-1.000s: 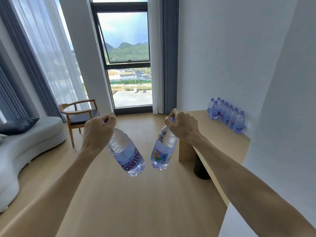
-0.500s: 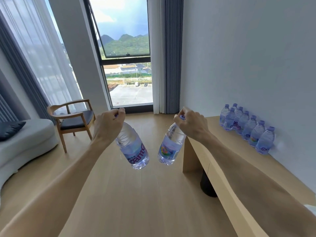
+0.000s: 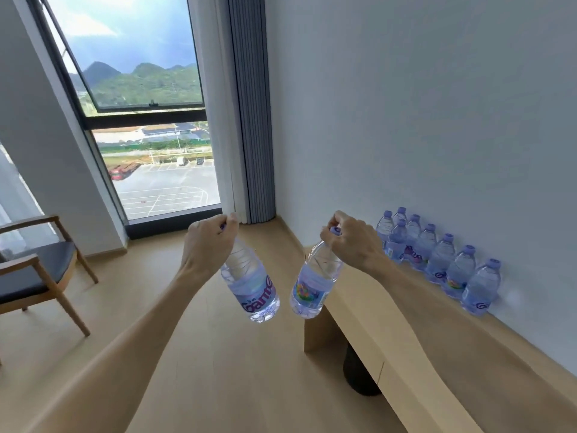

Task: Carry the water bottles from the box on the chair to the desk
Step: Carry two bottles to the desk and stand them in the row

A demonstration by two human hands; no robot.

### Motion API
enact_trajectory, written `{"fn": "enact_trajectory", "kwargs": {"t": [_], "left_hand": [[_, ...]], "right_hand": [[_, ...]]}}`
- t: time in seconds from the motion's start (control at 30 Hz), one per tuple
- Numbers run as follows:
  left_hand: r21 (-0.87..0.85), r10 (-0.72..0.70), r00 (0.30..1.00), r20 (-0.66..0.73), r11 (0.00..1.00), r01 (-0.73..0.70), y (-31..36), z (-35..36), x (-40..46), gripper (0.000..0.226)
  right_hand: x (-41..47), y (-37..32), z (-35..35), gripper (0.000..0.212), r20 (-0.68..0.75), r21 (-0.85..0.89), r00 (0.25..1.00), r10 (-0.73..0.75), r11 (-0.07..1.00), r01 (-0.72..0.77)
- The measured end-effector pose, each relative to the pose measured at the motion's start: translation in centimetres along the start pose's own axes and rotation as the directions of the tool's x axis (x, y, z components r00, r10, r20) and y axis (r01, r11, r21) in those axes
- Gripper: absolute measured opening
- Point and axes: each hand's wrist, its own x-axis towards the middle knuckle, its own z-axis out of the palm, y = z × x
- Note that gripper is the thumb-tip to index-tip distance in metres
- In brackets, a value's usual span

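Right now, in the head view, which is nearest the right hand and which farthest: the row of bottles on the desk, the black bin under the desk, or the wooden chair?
1. Row of bottles: beside the right hand, on the desk by the wall.
2. Black bin: below the desk.
3. Wooden chair: far left, across the floor.

Left hand [image 3: 207, 245] and right hand [image 3: 351, 242] each grip a bottle by the cap; bottle row [image 3: 437, 260] stands on counter [image 3: 406, 332] against wall.
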Motion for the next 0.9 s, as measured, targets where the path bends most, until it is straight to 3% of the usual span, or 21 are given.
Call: {"fn": "enact_trajectory", "kwargs": {"t": [0.4,0.57,0.9], "left_hand": [[-0.201,0.114,0.971,0.208,0.977,-0.072,-2.1,18.3,14.5,0.052],[-0.247,0.158,0.945,0.288,0.965,-0.086,-0.4,26.1,17.8,0.050],[-0.325,0.290,0.821,0.492,0.936,-0.135,3.8,41.6,20.5,0.048]], "right_hand": [[10.7,9.9,1.7,0.021,-0.108,0.005,0.939,0.328,0.944,-0.329],[14.3,16.6,1.8,0.025,-0.139,-0.022,0.913,0.384,0.920,-0.390],[17.0,29.4,3.0,0.025,-0.107,0.000,0.808,0.579,0.813,-0.583]]}}
